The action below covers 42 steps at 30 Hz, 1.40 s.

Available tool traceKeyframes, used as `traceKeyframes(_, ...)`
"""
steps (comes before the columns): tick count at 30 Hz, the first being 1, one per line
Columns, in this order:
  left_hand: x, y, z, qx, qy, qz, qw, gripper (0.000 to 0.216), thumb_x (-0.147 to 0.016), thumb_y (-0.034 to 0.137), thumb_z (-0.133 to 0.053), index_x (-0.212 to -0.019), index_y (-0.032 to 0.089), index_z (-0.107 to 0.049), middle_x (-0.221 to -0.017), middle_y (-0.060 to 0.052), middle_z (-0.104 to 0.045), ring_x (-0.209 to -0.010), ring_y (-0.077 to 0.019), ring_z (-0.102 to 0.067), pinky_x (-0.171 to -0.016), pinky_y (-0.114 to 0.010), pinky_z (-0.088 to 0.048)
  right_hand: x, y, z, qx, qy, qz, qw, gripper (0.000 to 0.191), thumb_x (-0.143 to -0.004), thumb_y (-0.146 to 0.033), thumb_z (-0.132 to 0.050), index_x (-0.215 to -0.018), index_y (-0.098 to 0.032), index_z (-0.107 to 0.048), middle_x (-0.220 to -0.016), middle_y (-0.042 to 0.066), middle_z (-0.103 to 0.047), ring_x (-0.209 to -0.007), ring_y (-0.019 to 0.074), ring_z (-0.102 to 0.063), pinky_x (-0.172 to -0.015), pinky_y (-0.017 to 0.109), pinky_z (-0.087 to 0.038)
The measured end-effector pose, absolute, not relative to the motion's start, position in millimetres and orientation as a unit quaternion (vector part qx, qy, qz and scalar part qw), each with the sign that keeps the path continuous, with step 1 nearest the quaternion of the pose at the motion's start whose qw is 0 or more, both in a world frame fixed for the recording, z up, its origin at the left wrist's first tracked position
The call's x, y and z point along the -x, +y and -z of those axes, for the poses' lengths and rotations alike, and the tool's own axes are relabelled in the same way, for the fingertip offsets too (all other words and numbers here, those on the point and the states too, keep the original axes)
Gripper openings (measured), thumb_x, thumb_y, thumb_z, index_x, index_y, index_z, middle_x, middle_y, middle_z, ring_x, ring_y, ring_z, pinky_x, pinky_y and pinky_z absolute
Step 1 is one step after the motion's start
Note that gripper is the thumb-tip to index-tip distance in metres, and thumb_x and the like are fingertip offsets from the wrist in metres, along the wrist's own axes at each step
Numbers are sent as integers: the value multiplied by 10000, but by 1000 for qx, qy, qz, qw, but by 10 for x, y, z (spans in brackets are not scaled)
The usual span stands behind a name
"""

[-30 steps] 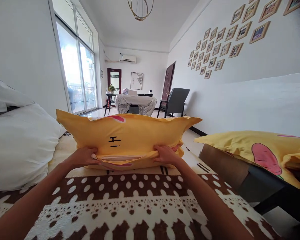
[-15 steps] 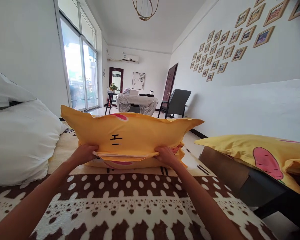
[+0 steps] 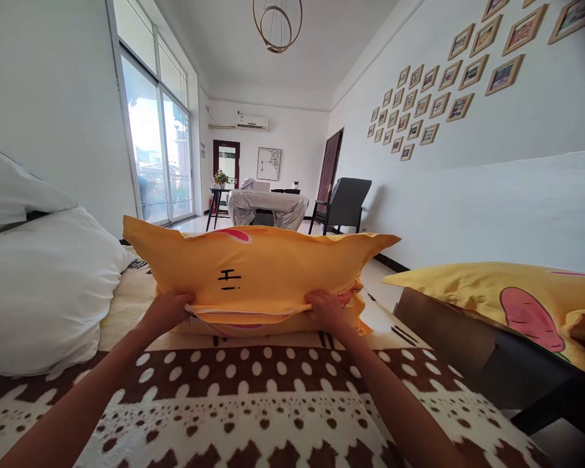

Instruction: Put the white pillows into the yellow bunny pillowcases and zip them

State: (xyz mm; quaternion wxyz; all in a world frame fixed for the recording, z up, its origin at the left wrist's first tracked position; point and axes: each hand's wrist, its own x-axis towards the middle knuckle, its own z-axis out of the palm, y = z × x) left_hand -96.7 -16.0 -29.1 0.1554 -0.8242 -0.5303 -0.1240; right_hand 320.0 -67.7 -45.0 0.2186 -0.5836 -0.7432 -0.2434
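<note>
A yellow pillow [image 3: 273,266] with black "Hi" lettering and pink patches lies across the bed in front of me. Its pointed corners stick out at both sides. My left hand [image 3: 171,311] grips the near edge at the left, fingers closed on the fabric. At the right end of the same edge, my right hand [image 3: 324,309] pinches the pillowcase. Between the hands the edge forms a long fold with a pale strip along it. The fingertips of both hands are partly hidden in the cloth.
White pillows [image 3: 43,286] are piled at the left. A brown and cream patterned blanket [image 3: 224,416] covers the bed. Another yellow pillow [image 3: 448,286] rests on a dark piece of furniture [image 3: 458,344] at the right. Farther off stand a grey chair [image 3: 344,203] and a covered table [image 3: 268,201].
The view has tilted slightly upward, so the room sits a little lower in the picture. Both hands keep their hold on the pillow's near edge, which looks almost unchanged.
</note>
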Motion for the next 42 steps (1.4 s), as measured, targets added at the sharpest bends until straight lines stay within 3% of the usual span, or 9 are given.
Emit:
traceKeyframes(5, 978, -254, 260, 817, -505, 171, 220, 244, -748, 68, -440, -796, 181, -651, -749, -62, -671, -742, -229, -614, -592, -289, -331, -3298, -611, 452, 532, -728, 306, 306, 121, -582, -79, -487, -573, -199, -469, -581, 20, -558, -602, 167, -511, -593, 271, -262)
traceKeyframes(14, 1068, -51, 209, 735, -526, 308, 296, 156, -746, 133, -422, -678, 173, -556, -666, -49, -637, -635, -216, -601, -546, -280, -295, -3119, -270, 388, 445, -685, 378, 435, 199, -602, -88, -457, -563, -219, -313, -522, -10, -425, -534, 136, -380, -549, 276, -205)
traceKeyframes(20, 1027, 284, 375, 721, -497, 364, 318, 132, -756, 175, -428, -670, 188, -528, -609, 4, -636, -533, -183, -603, -475, -264, -270, -2940, -6, 535, 413, -680, 388, 465, 214, -642, -95, -454, -579, -229, -299, -511, -15, -423, -518, 134, -387, -528, 264, -231)
traceKeyframes(26, 1125, 671, 106, 688, -406, 463, 385, 211, -788, 134, -404, -595, 177, -479, -547, -8, -536, -544, -153, -544, -549, -251, -326, -3061, 218, 101, 391, -670, 424, 467, 253, -678, -94, -472, -565, -228, -290, -510, -22, -368, -529, 135, -358, -543, 273, -226)
traceKeyframes(29, 1164, 824, 215, 678, -359, 496, 408, 214, -779, 99, -410, -600, 174, -500, -544, -10, -527, -545, -147, -520, -567, -248, -332, -3061, 285, 101, 373, -673, 443, 461, 266, -715, -71, -462, -564, -220, -301, -522, -15, -376, -537, 136, -362, -552, 273, -229)
traceKeyframes(31, 1152, 912, 407, 719, -401, 459, 333, 188, -730, 96, -403, -642, 176, -549, -602, -17, -587, -578, -151, -553, -565, -243, -341, -3030, 354, 278, 358, -702, 428, 442, 266, -750, -90, -462, -569, -218, -313, -522, -15, -380, -527, 134, -365, -545, 271, -226)
traceKeyframes(35, 1057, 1044, 641, 763, -582, 266, 93, 165, -666, 140, -418, -659, 201, -572, -638, -11, -632, -610, -191, -579, -521, -255, -294, -2991, 531, 701, 382, -738, 364, 420, 237, -812, -174, -445, -593, -221, -366, -523, -6, -419, -520, 142, -408, -534, 268, -243)
traceKeyframes(40, 1030, 1085, 436, 757, -632, 165, -25, 53, -687, 187, -464, -645, 184, -498, -659, -11, -590, -675, -200, -545, -573, -261, -289, -3086, 610, 695, 443, -759, 284, 384, 215, -759, -167, -486, -585, -215, -370, -533, 0, -466, -521, 138, -451, -530, 258, -261)
traceKeyframes(42, 1081, 1054, 361, 767, -615, 166, -83, 114, -688, 266, -519, -626, 177, -485, -668, -9, -573, -701, -195, -538, -594, -256, -320, -3122, 567, 600, 441, -778, 260, 364, 211, -731, -163, -504, -577, -212, -369, -531, -2, -474, -518, 135, -456, -524, 253, -255)
